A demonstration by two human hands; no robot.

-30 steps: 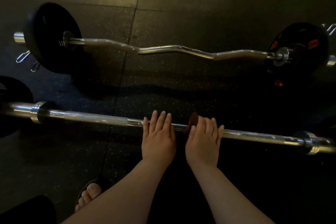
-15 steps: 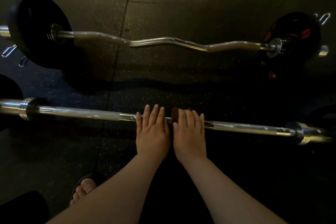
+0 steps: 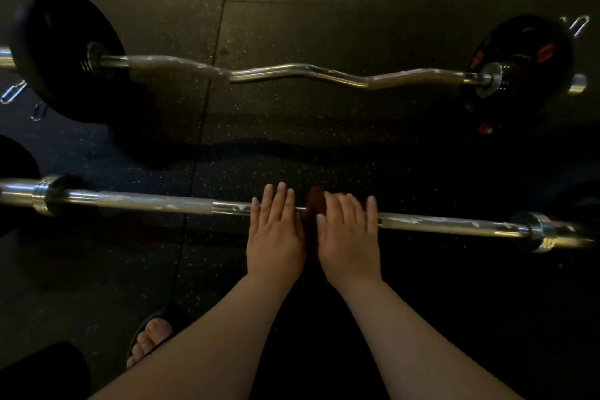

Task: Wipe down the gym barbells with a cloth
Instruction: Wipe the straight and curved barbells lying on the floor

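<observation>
Left hand (image 3: 276,232) flat on barbell (image 3: 146,202); right hand (image 3: 350,235) flat, seemingly pressing cloth (image 3: 314,203) there.

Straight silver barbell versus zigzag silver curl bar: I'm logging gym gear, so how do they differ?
The straight silver barbell runs unbent; the zigzag silver curl bar kinks along its middle. The left hand and right hand rest on the barbell, which lies nearer; the curl bar lies farther, untouched. Both lie on the dark speckled floor.

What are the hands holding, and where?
The right hand presses a cloth on the bar at its middle; the left hand lies flat beside, gripping nothing.
</observation>
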